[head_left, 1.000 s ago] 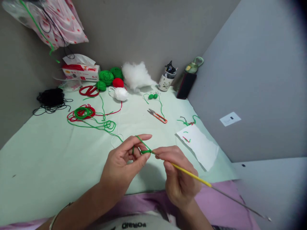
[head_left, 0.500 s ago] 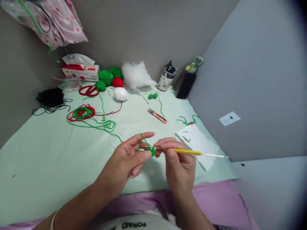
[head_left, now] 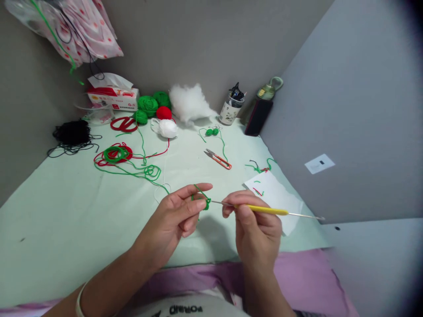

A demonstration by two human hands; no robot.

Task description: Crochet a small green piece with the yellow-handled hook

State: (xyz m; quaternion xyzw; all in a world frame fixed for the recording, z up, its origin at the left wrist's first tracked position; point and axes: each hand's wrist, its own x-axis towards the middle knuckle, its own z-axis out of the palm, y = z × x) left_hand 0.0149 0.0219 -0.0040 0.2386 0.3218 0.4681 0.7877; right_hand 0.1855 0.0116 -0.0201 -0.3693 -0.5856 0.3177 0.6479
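Between the thumb and fingers of my left hand [head_left: 175, 215] is pinched a small green crochet piece [head_left: 207, 204]. Green yarn runs from it over my raised index finger, and a strand trails back to the loose green yarn [head_left: 152, 172] on the table. My right hand [head_left: 257, 224] grips a crochet hook [head_left: 267, 210] by its yellow handle. The hook's left metal tip is at the right edge of the green piece; whether it sits in a loop is too small to tell. Its other metal end points right, over the white paper.
Thread snips [head_left: 218, 159] and two small green pieces [head_left: 212, 132] lie beyond my hands. Yarn balls [head_left: 147, 105], red scissors [head_left: 124, 124], white stuffing [head_left: 191, 105] and a tissue box [head_left: 114, 97] line the back. Torn white paper [head_left: 276, 198] lies right; a phone [head_left: 259, 117] leans on a bottle.
My right hand has moved right with the crochet hook, drawing its tip back from across the green piece to the piece's edge. My left hand keeps its hold, nearly still.
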